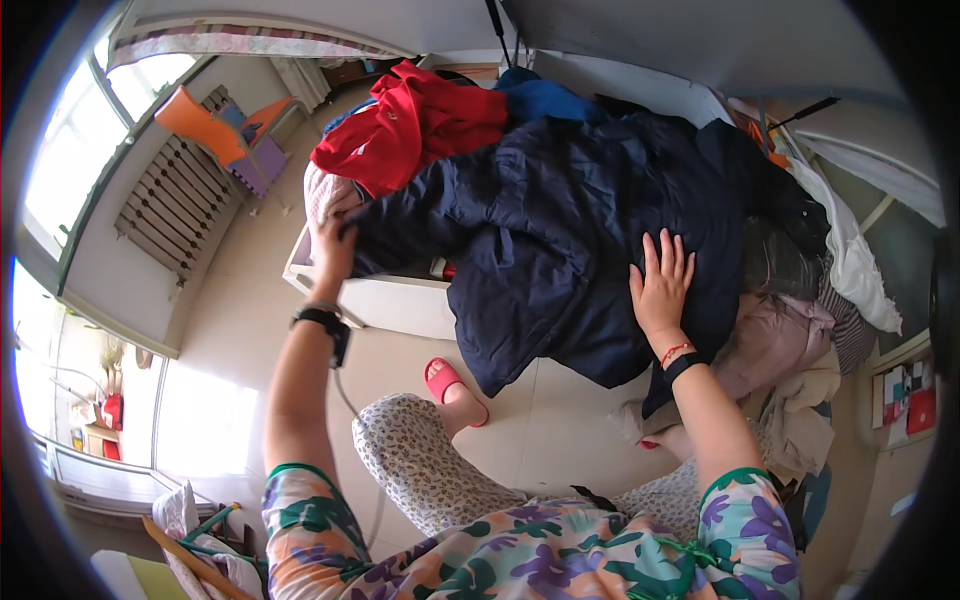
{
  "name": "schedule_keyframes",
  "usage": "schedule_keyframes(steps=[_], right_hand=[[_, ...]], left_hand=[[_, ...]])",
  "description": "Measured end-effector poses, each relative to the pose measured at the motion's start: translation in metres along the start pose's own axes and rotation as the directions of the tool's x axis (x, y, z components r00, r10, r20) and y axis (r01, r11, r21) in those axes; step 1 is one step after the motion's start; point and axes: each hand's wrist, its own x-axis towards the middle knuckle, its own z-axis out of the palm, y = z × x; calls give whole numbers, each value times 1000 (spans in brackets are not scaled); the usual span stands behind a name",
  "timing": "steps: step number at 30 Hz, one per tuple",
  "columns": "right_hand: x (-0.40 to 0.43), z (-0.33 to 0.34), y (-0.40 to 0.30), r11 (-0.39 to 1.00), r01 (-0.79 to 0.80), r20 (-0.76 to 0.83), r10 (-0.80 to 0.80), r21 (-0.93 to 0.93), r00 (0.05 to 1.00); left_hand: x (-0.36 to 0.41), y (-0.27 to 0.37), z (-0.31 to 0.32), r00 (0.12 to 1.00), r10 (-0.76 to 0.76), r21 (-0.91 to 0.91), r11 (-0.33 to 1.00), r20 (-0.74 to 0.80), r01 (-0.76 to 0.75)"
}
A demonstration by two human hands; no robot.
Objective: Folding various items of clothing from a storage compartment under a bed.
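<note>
A navy padded jacket (540,202) lies spread over a heap of clothes on a white storage bed base (401,304). My left hand (334,244) grips the end of its sleeve at the left. With the fingers apart, my right hand (664,281) rests flat on the jacket's right part. A red garment (427,124) is piled beyond the left sleeve, with a pale pink knitted piece (324,191) under it near my left hand. Blue cloth (551,97) shows behind the jacket. The jacket's front edge hangs over the base toward the floor.
A raised grey panel (675,37) on gas struts (496,22) stands over the base. To the right are dusty-pink clothing (772,341), a white cloth (855,255) and beige clothing (802,420). An orange chair (191,124) stands by a radiator (176,202) at the left.
</note>
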Motion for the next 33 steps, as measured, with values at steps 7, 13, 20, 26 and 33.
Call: schedule_keyframes(steps=[7, 13, 20, 26, 33], right_hand=[[2, 0, -3, 1000, 9, 19, -8, -7, 1000], [2, 1, -4, 1000, 1, 16, -1, -4, 1000], [-2, 4, -1, 1000, 8, -9, -8, 10, 1000], [-3, 6, 1, 999, 7, -21, -6, 35, 1000], [-4, 6, 3, 998, 2, 7, -2, 64, 1000]], left_hand=[[166, 31, -123, 929, -197, 181, 948, -314, 262], [102, 106, -28, 896, 339, 324, 915, -287, -242], [-51, 224, 60, 802, 582, 61, 803, 133, -593], [-39, 232, 82, 848, 299, 121, 915, 438, -385], [-33, 242, 108, 773, 174, 192, 914, 610, -358]])
